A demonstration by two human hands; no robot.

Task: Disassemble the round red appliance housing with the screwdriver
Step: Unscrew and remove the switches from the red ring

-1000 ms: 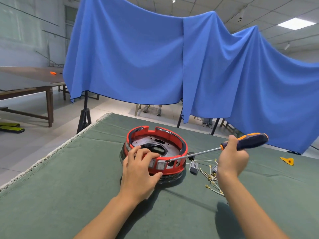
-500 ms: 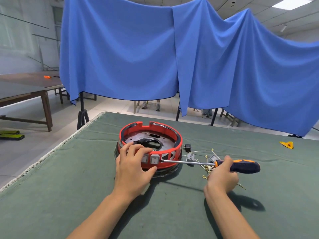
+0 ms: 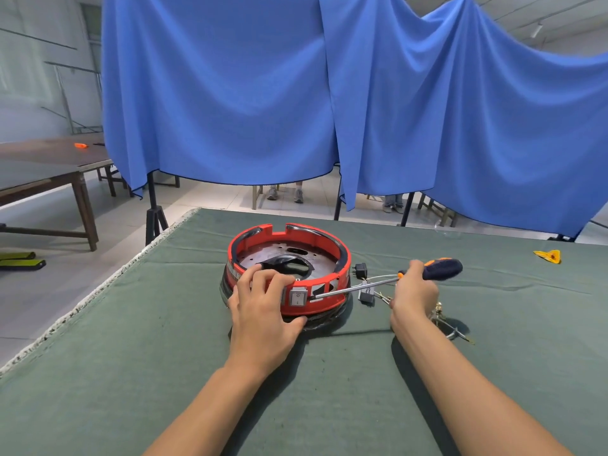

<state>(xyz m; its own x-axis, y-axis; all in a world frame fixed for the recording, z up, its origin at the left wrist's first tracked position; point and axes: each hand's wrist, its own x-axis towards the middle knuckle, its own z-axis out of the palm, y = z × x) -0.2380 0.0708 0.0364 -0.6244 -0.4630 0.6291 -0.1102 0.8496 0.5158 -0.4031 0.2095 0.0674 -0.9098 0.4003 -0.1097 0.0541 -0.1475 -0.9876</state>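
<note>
A wide blue cloth is being hung across the back of the scene, draped over dark stands. Below it, a table covered in green felt is filling the lower half of the view. To the far left, a brown wooden table is being seen across the pale floor.

Near the middle of the green felt, the round red appliance housing is being kept open side up, with a dark metal plate showing inside its ring and a grey rocker switch set in its near wall. The housing is being gripped at its near left rim by the left hand, with fingers curled over the edge and thumb pressed low against the outer wall.

The screwdriver is being grasped by the right hand around its black-and-orange handle; its metal shaft is being pointed leftward, with the tip laid against the housing wall just right of the switch.

Loose wires and small parts are being left just beside the housing, under the shaft. A small yellow scrap is lying well apart at the right.
</note>
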